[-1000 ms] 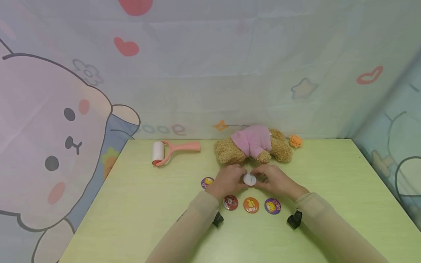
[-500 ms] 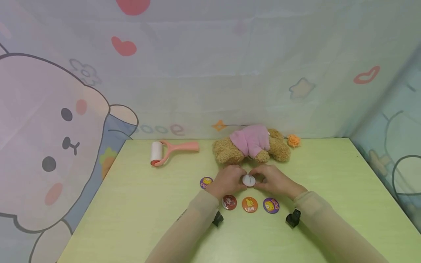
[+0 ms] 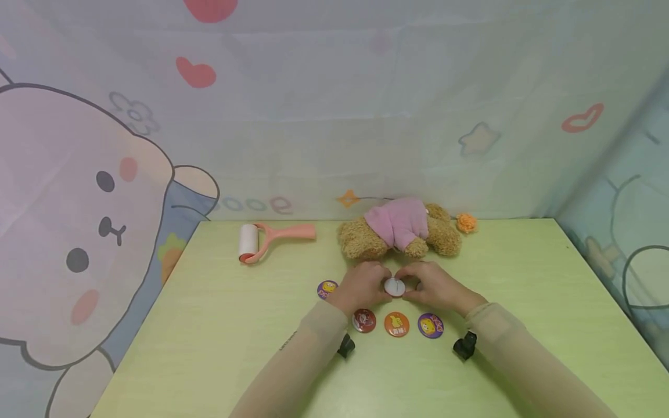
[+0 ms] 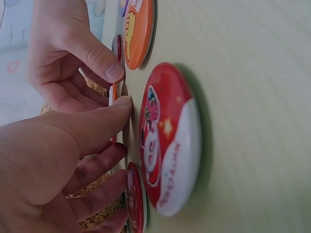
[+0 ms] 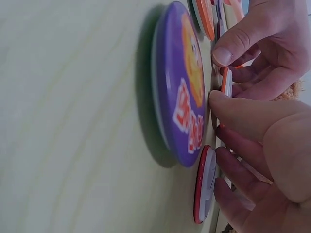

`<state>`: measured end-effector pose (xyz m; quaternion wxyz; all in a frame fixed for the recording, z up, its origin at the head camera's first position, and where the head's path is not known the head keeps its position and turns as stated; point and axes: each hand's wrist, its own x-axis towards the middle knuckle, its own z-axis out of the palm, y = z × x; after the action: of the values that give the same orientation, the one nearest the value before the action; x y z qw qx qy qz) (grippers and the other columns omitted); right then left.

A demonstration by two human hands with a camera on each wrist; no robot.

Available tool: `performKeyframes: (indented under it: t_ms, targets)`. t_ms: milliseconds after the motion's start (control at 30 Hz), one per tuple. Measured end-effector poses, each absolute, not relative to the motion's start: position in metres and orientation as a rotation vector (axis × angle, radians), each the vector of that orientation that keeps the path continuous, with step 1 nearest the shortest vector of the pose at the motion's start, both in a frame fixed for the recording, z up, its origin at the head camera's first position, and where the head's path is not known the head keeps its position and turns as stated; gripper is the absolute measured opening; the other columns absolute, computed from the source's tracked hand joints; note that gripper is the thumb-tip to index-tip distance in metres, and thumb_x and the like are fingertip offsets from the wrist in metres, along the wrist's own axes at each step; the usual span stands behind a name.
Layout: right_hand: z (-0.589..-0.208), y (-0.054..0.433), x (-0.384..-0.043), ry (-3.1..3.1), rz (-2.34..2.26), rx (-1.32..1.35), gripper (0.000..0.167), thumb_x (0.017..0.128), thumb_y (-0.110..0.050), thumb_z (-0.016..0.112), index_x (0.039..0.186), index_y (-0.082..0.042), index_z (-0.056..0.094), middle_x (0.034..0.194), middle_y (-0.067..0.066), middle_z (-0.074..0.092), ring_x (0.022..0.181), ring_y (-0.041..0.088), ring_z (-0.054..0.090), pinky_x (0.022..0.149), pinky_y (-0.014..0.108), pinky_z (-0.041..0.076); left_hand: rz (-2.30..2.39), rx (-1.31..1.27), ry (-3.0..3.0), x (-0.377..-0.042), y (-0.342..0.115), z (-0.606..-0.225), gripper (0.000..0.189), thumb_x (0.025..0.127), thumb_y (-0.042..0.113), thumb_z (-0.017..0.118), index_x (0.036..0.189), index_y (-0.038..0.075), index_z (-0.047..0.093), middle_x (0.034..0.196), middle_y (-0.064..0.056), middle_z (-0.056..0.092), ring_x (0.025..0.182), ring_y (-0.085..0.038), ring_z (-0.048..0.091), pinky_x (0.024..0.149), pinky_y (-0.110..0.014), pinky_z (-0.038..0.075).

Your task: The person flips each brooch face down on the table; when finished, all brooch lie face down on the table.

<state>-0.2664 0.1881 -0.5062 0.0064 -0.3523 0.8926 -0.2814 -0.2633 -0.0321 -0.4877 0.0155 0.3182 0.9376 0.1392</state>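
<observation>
Both hands meet over the table in the head view, at a round button badge (image 3: 394,287) turned with its white back and pin up. Its orange rim shows edge-on in both wrist views. My left hand (image 3: 362,287) pinches one side of it, thumb (image 4: 109,114) close above the tabletop. From the opposite side my right hand (image 3: 438,287) pinches it with thumb and fingers. Nearer the body lie a red badge (image 3: 364,320), an orange thumbs-up badge (image 3: 396,324) and a purple badge (image 3: 430,325), all face up. Another purple badge (image 3: 327,289) is partly covered by the left hand.
Just behind the hands a teddy bear (image 3: 399,226) in a pink top lies on its side, with an orange pompom-like flower (image 3: 467,223) beside it. A pink-handled lint roller (image 3: 277,237) lies at the back left. Beneath the right fingers is a red-rimmed, face-down badge (image 5: 205,184).
The hands keep their hold on the badge in nearly the same place. The pin line on its back looks slightly more upright than a second ago. The head view has shifted slightly.
</observation>
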Motion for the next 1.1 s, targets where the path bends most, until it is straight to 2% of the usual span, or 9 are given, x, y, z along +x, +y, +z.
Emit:
performKeyframes:
  t_ms: [467,800,1100]
  targets:
    - [-0.5000,0.1880,-0.2633,2.766,-0.902,-1.079,0.032,0.084,-0.008,0.087,0.114,-0.002,0.075,0.111,0.007,0.077,0.094,0.020,0.069,0.077,0.032,0.059,0.443,0.963,2.907,-0.2630,-0.0320,-0.4871,0.028,0.082,0.030,0.092,0.104,0.016,0.079,0.102,0.005,0.075,0.094,-0.012,0.065,0.084,-0.027,0.054]
    - [-0.5001,0.1895,-0.2641,2.763,-0.899,-1.089,0.032,0.085,-0.008,0.086,0.115,-0.002,0.075,0.112,0.008,0.076,0.096,0.021,0.069,0.078,0.036,0.061,0.449,0.980,2.895,-0.2639,-0.0316,-0.4855,0.028,0.083,0.028,0.091,0.105,0.015,0.080,0.103,0.002,0.076,0.094,-0.013,0.064,0.084,-0.027,0.053]
    - [-0.5043,0.1904,-0.2644,2.766,-0.891,-1.093,0.033,0.085,-0.007,0.086,0.115,-0.002,0.074,0.112,0.007,0.076,0.097,0.021,0.070,0.079,0.034,0.060,0.440,0.996,2.896,-0.2624,-0.0308,-0.4848,0.024,0.084,0.029,0.090,0.101,0.016,0.081,0.100,0.004,0.077,0.093,-0.013,0.066,0.084,-0.027,0.053]
